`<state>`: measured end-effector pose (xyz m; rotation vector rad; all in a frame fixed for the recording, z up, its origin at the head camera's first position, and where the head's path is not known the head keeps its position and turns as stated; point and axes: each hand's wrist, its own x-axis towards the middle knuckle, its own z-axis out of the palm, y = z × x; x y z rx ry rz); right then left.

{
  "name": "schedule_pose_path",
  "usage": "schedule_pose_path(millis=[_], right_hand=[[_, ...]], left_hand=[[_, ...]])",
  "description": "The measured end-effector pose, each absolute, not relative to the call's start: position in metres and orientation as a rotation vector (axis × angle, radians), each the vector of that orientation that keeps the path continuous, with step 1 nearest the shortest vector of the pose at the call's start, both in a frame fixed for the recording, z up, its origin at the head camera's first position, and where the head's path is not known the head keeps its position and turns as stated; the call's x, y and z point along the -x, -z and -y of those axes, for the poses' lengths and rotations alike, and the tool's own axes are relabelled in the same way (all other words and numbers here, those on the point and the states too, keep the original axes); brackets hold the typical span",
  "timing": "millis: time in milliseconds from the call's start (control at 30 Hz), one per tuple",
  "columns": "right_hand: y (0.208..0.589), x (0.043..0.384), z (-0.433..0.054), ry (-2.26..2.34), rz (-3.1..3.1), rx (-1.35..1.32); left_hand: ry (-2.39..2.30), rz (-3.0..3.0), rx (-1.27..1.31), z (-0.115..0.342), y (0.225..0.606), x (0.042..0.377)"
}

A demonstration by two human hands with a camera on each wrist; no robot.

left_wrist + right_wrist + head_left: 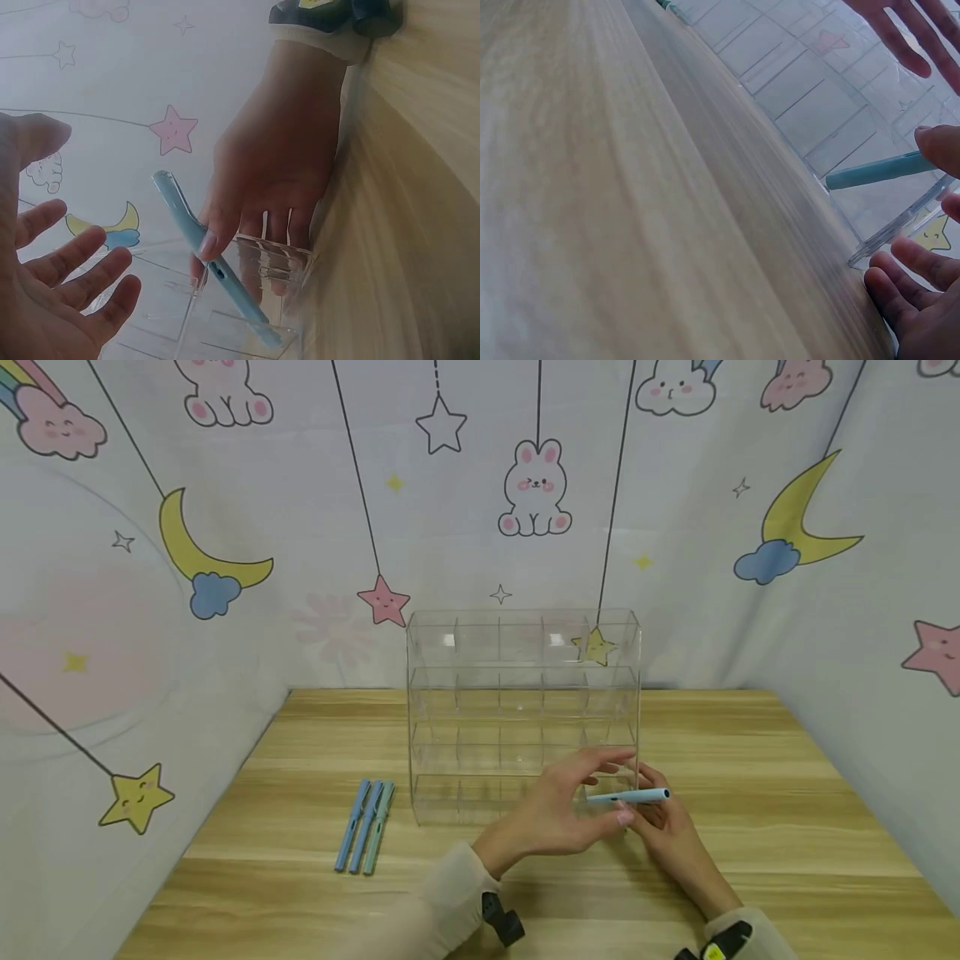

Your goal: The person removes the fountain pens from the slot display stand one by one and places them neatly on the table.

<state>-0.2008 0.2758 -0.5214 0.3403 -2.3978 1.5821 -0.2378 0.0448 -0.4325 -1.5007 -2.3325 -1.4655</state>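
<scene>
A light blue pen (637, 796) is pinched between the thumb and index finger of my right hand (667, 827), at the lower right corner of a clear plastic organizer (411, 735). In the left wrist view the pen (232, 289) slants across the organizer's corner, and the right hand's other fingers reach along the organizer's side. My left hand (551, 814) hovers in front of the lower tiers. Its fingers are spread and loosely bent, apart from the pen in the left wrist view. The right wrist view shows one pen end (862, 174) against the organizer's clear front.
Left of the organizer, two blue pens (350, 827) and one green pen (378, 828) lie side by side on the wooden table (255, 860). The organizer has several tiers of small compartments. A patterned cloth (465, 527) hangs behind and at both sides.
</scene>
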Motion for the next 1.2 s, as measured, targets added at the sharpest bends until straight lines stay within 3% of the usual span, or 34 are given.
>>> schedule_pose_path(millis=[533,1200], right_hand=[[0.517,0.197,-0.276,-1.549,2.546,-0.188],[0.518,0.195,-0.276,-1.558,2.475,-0.176]], left_hand=[[1.424,2.317,1.629,-0.073,0.439,0.239],[1.249,2.221,1.518,-0.098,0.451,0.24]])
